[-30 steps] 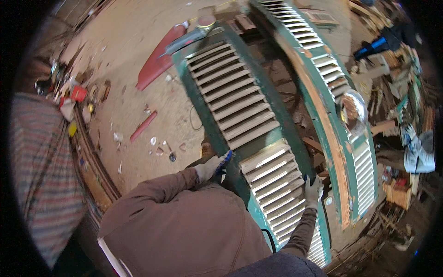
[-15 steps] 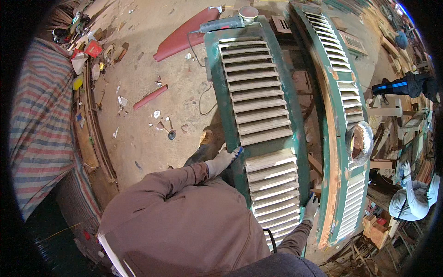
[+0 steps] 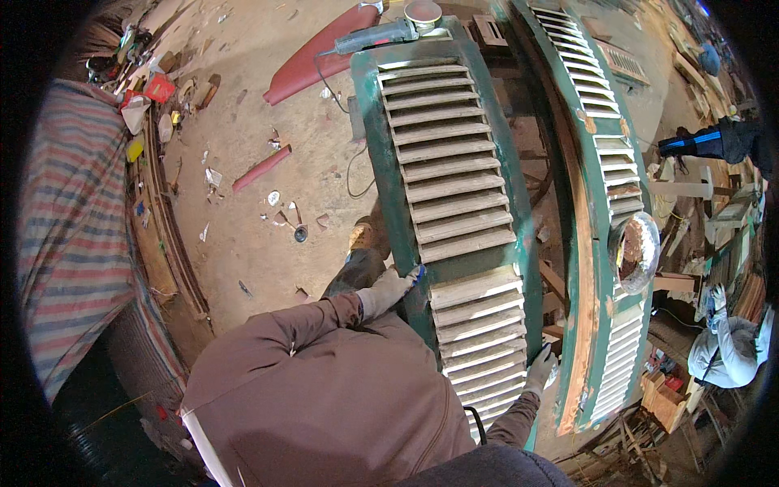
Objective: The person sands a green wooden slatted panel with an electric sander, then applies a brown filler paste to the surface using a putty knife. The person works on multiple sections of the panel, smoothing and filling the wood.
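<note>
A long green louvered shutter (image 3: 471, 264) with bare, worn wooden slats lies in front of me, running away toward the top of the view. My left hand (image 3: 388, 293), in a pale glove, is closed round its left edge beside the middle rail. On the right edge, lower down, my gloved right hand (image 3: 541, 369) grips the frame. Both hands' fingertips are partly hidden by the wood. At the shutter's far end rests a grey corded power tool (image 3: 377, 36) with a round pale disc (image 3: 423, 12) at its head.
A second green shutter (image 3: 591, 126) stands close on the right, with a round metal bowl (image 3: 637, 252) on it. Another person (image 3: 730, 349) works at far right; a dark trouser leg (image 3: 706, 146) shows above. Red sheet (image 3: 316, 57) and scraps lie on the floor. Striped cloth (image 3: 81, 227) hangs left.
The view has shifted slightly. Both hands keep their places on the shutter's edges, and the power tool still lies at its far end.
</note>
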